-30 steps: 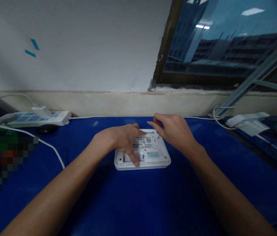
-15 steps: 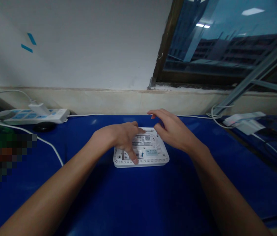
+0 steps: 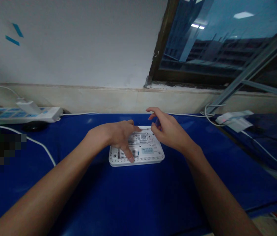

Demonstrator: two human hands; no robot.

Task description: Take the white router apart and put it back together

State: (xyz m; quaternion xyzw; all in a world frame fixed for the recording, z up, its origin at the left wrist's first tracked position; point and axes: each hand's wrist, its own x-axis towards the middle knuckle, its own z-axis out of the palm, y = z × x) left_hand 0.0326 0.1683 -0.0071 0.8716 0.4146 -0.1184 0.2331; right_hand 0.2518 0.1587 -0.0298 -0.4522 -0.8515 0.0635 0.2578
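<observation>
A white router (image 3: 143,154) lies upside down on the blue table (image 3: 133,196), its vented underside and labels facing up. My left hand (image 3: 119,136) rests flat on its left half, fingers spread, the thumb pressing near the front edge. My right hand (image 3: 169,131) hovers at the router's far right corner. Its thumb and forefinger are curled in a pinch over a thin part there, which I cannot make out clearly.
A white power strip (image 3: 23,113) with a plugged-in charger lies at the far left, its white cable (image 3: 42,147) trailing across the table. White adapters and cables (image 3: 234,119) sit at the right by the window sill. The wall stands close behind the table.
My right hand has lifted slightly and curled its fingers at the router's far right corner. The left hand stays pressed on the router. The view has shifted a little to the right.
</observation>
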